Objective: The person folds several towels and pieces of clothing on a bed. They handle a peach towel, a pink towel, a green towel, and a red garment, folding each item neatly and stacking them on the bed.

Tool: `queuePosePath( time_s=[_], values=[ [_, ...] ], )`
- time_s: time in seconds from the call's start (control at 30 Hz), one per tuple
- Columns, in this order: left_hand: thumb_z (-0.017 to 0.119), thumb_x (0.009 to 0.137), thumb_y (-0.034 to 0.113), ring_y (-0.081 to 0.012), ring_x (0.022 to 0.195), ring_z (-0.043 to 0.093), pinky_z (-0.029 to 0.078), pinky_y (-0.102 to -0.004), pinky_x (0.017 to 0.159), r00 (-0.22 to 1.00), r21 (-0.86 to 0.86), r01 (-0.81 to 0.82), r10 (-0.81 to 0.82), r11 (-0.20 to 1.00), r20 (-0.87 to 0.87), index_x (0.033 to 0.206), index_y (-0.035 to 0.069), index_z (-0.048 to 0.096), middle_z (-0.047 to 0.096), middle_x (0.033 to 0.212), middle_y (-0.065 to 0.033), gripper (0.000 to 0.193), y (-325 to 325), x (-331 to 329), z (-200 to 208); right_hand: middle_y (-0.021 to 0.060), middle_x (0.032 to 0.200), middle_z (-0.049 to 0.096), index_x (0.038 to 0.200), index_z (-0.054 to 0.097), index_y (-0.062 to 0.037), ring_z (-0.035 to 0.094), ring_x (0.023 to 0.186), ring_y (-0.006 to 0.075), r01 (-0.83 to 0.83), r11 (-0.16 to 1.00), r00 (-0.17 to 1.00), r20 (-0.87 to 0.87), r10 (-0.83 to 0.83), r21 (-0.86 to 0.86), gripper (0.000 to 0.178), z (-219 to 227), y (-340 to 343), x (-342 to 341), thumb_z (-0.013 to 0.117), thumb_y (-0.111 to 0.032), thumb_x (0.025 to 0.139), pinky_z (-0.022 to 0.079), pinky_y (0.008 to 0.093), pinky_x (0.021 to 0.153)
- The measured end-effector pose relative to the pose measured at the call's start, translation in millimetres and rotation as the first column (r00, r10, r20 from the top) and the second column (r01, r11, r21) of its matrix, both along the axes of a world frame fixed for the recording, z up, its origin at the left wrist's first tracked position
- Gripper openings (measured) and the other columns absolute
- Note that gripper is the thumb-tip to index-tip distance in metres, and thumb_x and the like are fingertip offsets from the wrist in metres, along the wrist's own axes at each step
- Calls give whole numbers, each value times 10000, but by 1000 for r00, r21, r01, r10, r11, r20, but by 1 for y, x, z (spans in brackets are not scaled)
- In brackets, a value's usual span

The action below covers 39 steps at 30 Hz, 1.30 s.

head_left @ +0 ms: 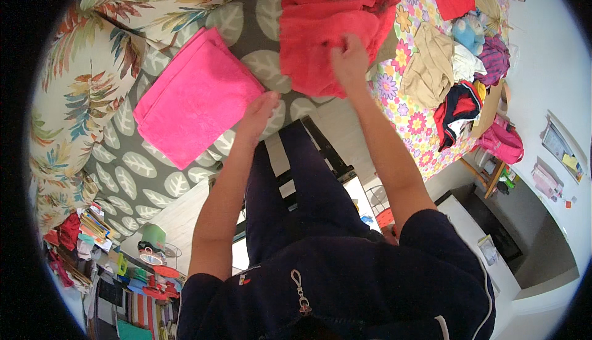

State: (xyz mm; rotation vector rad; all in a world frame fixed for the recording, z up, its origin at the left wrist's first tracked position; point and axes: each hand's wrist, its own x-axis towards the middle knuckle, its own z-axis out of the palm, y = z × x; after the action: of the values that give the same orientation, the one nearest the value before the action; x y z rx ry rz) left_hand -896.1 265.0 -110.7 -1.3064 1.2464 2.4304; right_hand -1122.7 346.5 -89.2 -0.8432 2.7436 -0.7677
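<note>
A pink cloth (194, 96), folded into a thick flat rectangle, lies on the leaf-patterned grey seat cover. By its right-hand corner is my left hand (261, 110), fingers stretched out and held close together, with nothing in it. Further right, a red, soft-looking cloth (320, 50) is spread in loose folds from the far edge of the view down to the near edge of the seat. My right hand (350, 65) is on its right part with the fingers curled in; it seems to grip the fabric, though the fingertips are partly hidden.
Leaf-print cushions (86, 93) line the left and far side. On a flowered cover (407, 115) at the right lie beige trousers (428, 62), several crumpled clothes and a pink backpack (502, 143). Books and boxes (95, 229) are stacked at the lower left.
</note>
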Motion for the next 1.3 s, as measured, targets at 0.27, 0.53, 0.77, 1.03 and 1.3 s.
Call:
queuePosePath(
  time_s=[0.27,0.53,0.77,1.03,1.3],
  values=[
    [408,898,350,-218,1015,538,428,-364,882,869,543,-414,495,731,-4,1152,18,479,558,1102,-114,423,5,10,25,132,872,512,940,490,-48,546,781,320,-459,854,736,434,520,-245,273,94,37,148,569,-88,682,463,381,626],
    [527,846,101,-197,996,550,442,-331,867,942,429,-337,302,838,148,1175,6,459,557,1107,-103,349,37,45,57,141,740,597,885,569,-3,588,684,197,92,992,724,689,-9,-84,307,88,92,81,566,-301,811,460,307,633],
    [521,852,110,-183,977,559,457,-308,841,979,497,-203,177,844,100,1176,1,457,567,1092,-97,348,53,33,64,149,1008,596,1068,531,-2,561,925,206,244,970,421,902,-95,-12,375,18,121,89,493,-312,861,413,305,826],
    [502,863,142,-178,1001,543,428,-319,881,986,460,-167,145,872,84,1193,14,459,538,1146,-93,356,73,63,65,202,1038,528,1100,473,7,534,962,347,-408,897,608,682,406,-170,508,133,82,127,625,-331,752,431,377,812],
    [520,829,155,-201,1028,528,410,-344,907,919,578,-350,390,737,59,1185,26,466,528,1160,-98,382,71,78,64,172,976,548,1063,477,-2,556,910,322,-566,811,618,575,536,-148,484,151,70,146,680,-265,710,445,368,784]
  ],
)
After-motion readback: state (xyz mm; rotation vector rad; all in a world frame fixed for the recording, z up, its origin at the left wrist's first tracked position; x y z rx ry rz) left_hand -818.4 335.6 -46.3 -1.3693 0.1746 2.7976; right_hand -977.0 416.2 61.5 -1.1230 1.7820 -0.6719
